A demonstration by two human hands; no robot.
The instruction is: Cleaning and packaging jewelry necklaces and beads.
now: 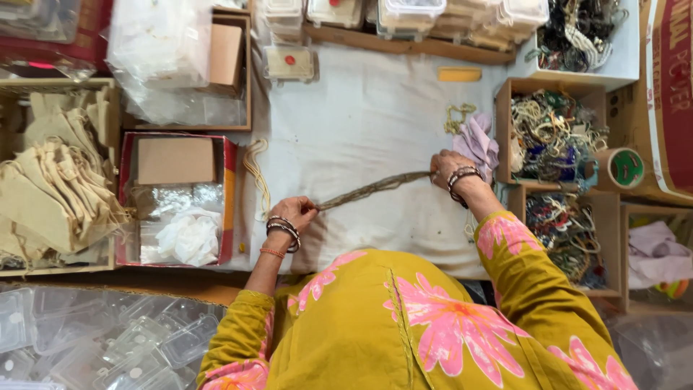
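A long bundle of dull brownish strands (372, 189) is stretched taut over a white cloth (361, 123) between my two hands. My left hand (292, 214) pinches its near left end, bangles on the wrist. My right hand (449, 167) grips the far right end, also with bangles, beside a crumpled lilac cloth (476, 142). Both sleeves are mustard with pink flowers.
A red box (228, 195) with a cardboard piece and clear bags sits at left, beside a crate of beige cloth pouches (54, 180). Wooden boxes of tangled bead necklaces (548, 133) stand at right, with a tape roll (625, 168). Clear plastic cases (289, 63) line the back.
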